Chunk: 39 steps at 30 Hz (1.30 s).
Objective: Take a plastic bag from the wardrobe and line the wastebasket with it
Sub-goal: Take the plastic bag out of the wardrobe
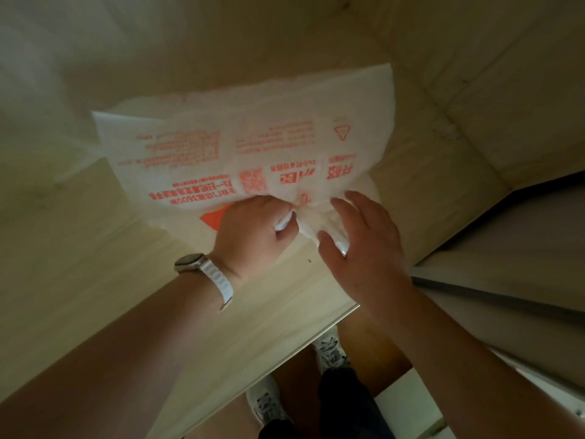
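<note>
Forearms frame the view: left hand (253, 229) pinches the near edge of a thin white plastic bag with orange print (240, 150), spread on the pale wooden wardrobe shelf (95, 255); right hand (357, 236), at three o'clock, rests spread on it. Best lifted by gathering both handles together.

A white plastic bag (240, 147) with red print lies spread on a pale wooden shelf (95, 264) inside the wardrobe. The left hand (253, 231), with a watch (202, 267) on a white band at its wrist, has its grip closed on a bunched part of the bag's near edge. The right hand (364, 236) rests just beside it, fingers (342, 207) spread over the crumpled plastic. Below the shelf edge, two light shoes (329, 350) stand on the floor.
</note>
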Tool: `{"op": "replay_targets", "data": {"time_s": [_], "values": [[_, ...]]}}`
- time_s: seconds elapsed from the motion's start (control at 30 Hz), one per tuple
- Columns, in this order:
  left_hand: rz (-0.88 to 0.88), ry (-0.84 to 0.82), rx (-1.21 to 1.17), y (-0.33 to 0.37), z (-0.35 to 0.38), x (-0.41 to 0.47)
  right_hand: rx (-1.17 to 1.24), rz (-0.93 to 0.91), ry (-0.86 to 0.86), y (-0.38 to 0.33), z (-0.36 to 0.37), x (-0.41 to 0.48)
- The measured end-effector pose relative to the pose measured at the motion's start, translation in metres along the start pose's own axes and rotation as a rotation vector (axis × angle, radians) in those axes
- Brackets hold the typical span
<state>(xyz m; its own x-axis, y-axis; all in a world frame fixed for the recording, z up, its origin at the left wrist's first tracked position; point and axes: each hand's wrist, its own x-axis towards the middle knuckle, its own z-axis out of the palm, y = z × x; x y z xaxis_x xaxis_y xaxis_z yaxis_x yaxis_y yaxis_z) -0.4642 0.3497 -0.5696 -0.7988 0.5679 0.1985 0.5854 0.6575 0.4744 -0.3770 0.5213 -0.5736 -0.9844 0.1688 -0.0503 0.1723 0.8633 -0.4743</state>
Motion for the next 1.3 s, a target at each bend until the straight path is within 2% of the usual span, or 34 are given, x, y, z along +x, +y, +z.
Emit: {"op": "replay_targets", "data": {"time_s": [0.17, 0.53, 0.7, 1.0, 1.13, 1.3], "values": [[-0.142, 0.059, -0.064, 0.012, -0.061, -0.024, 0.001, -0.142, 0.000, -0.047, -0.032, -0.008], [-0.206, 0.273, -0.090, 0.056, -0.218, -0.086, 0.074, -0.293, 0.089, -0.170, -0.116, -0.045], [-0.285, 0.378, -0.315, 0.087, -0.278, -0.117, 0.202, -0.306, 0.052, -0.225, -0.153, -0.070], [-0.258, 0.519, -0.570, 0.154, -0.343, -0.151, 0.354, -0.461, -0.009, -0.290, -0.209, -0.124], [-0.262, 0.542, -0.501, 0.173, -0.365, -0.159, 0.338, -0.642, -0.080, -0.307, -0.227, -0.130], [-0.448, 0.666, -0.412, 0.188, -0.383, -0.161, 0.353, -0.794, -0.137, -0.318, -0.246, -0.122]]}}
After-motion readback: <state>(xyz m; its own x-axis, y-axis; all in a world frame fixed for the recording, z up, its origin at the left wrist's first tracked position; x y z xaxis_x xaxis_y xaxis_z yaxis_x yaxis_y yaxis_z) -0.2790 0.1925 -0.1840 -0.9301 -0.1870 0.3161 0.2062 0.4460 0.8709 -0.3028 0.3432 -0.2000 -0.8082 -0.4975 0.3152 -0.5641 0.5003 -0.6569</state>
